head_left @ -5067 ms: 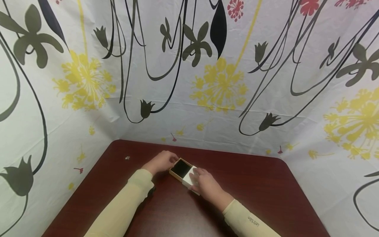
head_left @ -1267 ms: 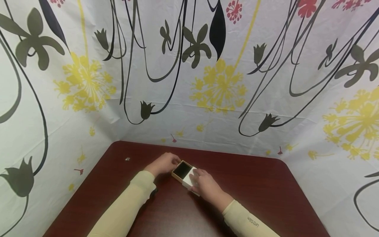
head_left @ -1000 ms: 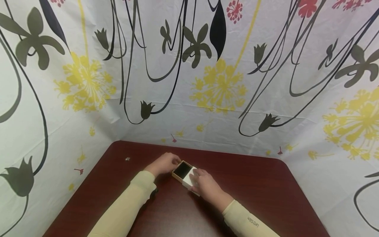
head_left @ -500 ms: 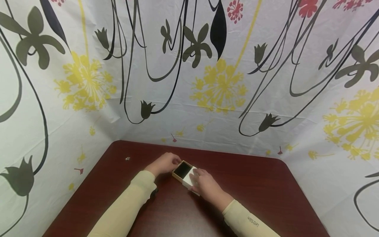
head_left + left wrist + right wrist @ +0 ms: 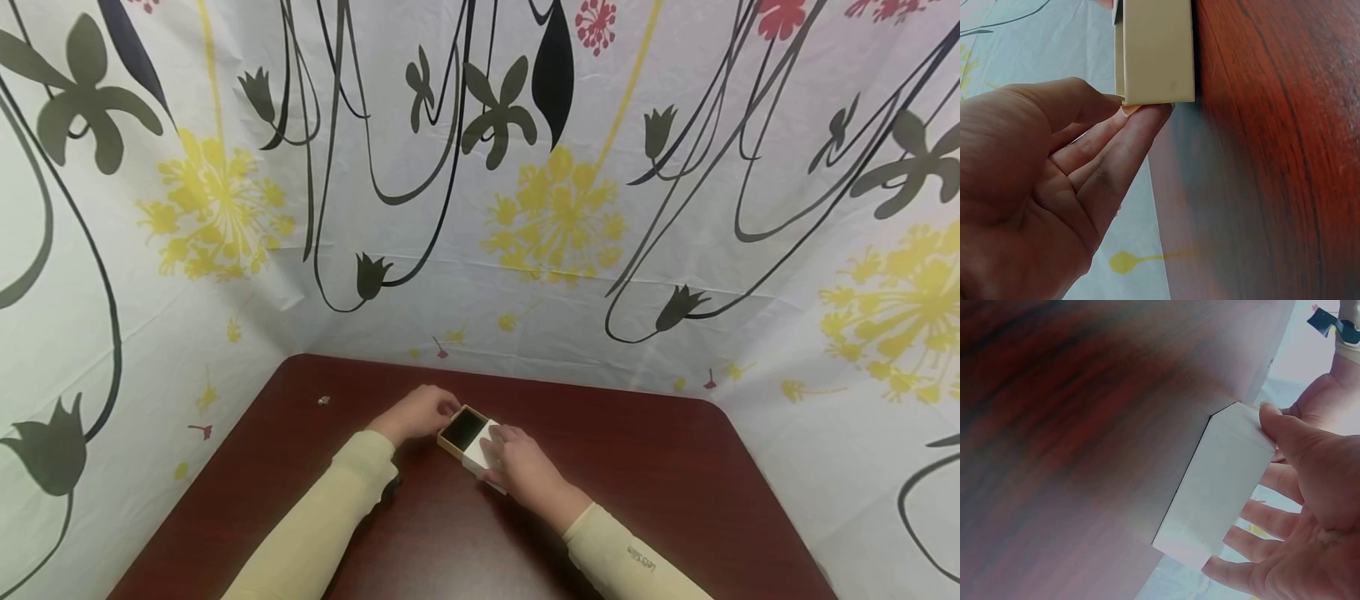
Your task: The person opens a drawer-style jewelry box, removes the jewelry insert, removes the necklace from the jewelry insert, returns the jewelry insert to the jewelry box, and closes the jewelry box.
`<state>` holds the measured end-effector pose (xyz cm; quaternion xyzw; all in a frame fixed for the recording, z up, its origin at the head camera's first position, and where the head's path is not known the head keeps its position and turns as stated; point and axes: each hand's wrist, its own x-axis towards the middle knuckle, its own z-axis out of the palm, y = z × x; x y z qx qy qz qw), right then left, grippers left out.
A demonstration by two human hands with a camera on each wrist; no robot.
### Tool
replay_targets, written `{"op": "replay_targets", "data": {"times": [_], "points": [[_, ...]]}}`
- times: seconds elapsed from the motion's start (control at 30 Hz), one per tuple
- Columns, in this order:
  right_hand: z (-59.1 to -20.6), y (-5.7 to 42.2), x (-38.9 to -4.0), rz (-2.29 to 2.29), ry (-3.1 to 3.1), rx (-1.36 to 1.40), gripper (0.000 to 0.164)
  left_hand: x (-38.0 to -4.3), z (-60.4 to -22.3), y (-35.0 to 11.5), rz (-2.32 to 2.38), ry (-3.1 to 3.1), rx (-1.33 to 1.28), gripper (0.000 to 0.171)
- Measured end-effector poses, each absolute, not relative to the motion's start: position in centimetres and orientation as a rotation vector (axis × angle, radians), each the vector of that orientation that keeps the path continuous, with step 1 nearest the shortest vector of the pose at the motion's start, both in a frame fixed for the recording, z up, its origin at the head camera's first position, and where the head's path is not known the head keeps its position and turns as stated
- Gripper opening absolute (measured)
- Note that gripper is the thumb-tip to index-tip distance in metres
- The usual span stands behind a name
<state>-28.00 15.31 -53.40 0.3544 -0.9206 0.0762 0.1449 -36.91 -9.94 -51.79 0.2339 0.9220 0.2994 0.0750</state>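
On the table lies a small slide-out box, with a white sleeve [image 5: 476,457] and a tan tray [image 5: 450,448] partly drawn out of it. The tray looks black inside. My left hand [image 5: 422,412] is at the tray's far-left end. In the left wrist view, its thumb and fingers pinch the tray's end edge [image 5: 1159,56], near a corner. Over the sleeve lies my right hand [image 5: 525,471]. The right wrist view shows the thumb at one end of the white sleeve [image 5: 1210,494] and the fingers [image 5: 1272,519] along its far side, gripping it.
A tiny pale object [image 5: 323,401] sits at the table's back left. The dark red table [image 5: 637,483] has rounded back corners, and flower-patterned white cloth [image 5: 450,225] hangs around it. A dark band [image 5: 1335,325] is on the left wrist.
Compared with about five seconds ago, the tray has slid a little farther into the sleeve, and my left hand has shifted slightly right with it. My right hand stays nearly still.
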Motion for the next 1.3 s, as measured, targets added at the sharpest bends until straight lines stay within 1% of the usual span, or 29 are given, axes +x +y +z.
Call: {"op": "replay_targets", "data": {"times": [1.3], "points": [[-53.24,15.24,-27.98,0.222,-2.672,1.023,0.048,-36.59,-51.58,-9.92,0.971,2.697,0.669,0.030]]}}
